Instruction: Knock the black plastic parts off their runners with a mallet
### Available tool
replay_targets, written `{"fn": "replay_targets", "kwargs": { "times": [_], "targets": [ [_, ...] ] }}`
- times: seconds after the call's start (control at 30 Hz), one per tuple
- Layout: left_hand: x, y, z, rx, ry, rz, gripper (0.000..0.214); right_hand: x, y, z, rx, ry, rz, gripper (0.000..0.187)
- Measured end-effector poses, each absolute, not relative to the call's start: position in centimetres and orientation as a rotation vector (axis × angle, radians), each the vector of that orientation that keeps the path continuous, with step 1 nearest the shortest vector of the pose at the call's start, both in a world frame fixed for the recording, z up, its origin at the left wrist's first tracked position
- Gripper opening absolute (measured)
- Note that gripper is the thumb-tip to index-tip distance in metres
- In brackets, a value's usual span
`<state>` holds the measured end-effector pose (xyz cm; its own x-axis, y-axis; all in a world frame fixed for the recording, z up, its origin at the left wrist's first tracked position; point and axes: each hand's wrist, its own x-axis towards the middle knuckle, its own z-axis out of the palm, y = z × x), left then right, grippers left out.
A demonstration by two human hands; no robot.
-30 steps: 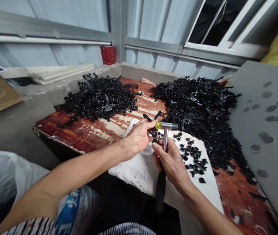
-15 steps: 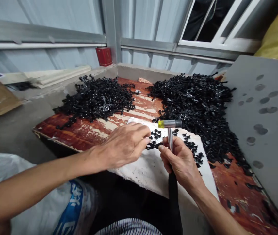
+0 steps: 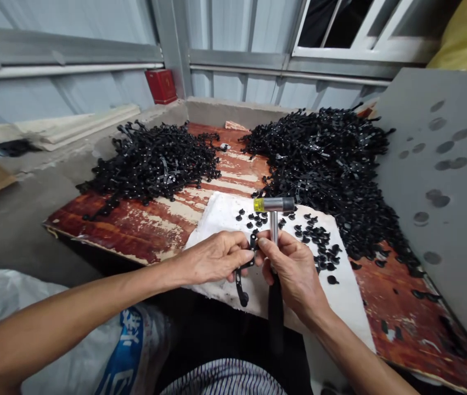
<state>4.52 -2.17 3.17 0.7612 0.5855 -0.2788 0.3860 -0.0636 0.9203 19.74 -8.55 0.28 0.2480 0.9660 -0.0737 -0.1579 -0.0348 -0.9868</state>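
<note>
My left hand [image 3: 220,255] is closed on a black jointed plastic strip [image 3: 240,288], pinched between thumb and fingers with one end hanging down. Close beside it, my right hand [image 3: 293,266] grips a small mallet [image 3: 274,222] by its handle. The mallet has a metal head with one yellow and one black face, and stands upright. My right fingertips meet the strip's upper end; whether they also pinch a small part cannot be made out. Beneath both hands lies a white cloth [image 3: 211,216], with several small black round-headed pieces [image 3: 319,238] scattered over it.
A heap of black strips [image 3: 155,164] sits on the left of the worn red tabletop [image 3: 134,230]; a larger heap [image 3: 324,159] covers the right. A grey spotted panel [image 3: 443,175] leans at the right. A red box [image 3: 161,86] stands in the back corner; a white sack [image 3: 72,329] lies lower left.
My hands have come together and lower. The black strip has turned from lying level to hanging downward from my left hand. The mallet stays in my right hand, and the camera view has shifted slightly.
</note>
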Motion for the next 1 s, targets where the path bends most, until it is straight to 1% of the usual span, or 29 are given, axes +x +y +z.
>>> {"fn": "replay_targets", "kwargs": {
  "times": [0.17,0.33,0.43,0.67,1.0],
  "targets": [
    [4.4,-0.5,3.3,1.528,0.949,0.28,0.021,20.0,-8.9,0.1,-1.27,-0.876,1.143,0.039],
    [4.2,3.2,3.2,1.455,1.076,0.341,0.023,20.5,-9.8,-0.3,-1.237,-0.65,1.159,0.039],
    [4.5,4.6,2.5,1.391,1.091,0.339,0.025,20.5,-10.4,-1.0,-1.216,-0.607,1.199,0.04],
    [5.3,5.3,1.9,1.344,1.111,0.321,0.031,20.5,-10.7,-1.6,-1.217,-0.609,1.235,0.04],
    [5.4,5.6,1.5,1.363,1.09,0.322,0.031,20.8,-10.9,-1.6,-1.215,-0.6,1.252,0.043]
  ]
}}
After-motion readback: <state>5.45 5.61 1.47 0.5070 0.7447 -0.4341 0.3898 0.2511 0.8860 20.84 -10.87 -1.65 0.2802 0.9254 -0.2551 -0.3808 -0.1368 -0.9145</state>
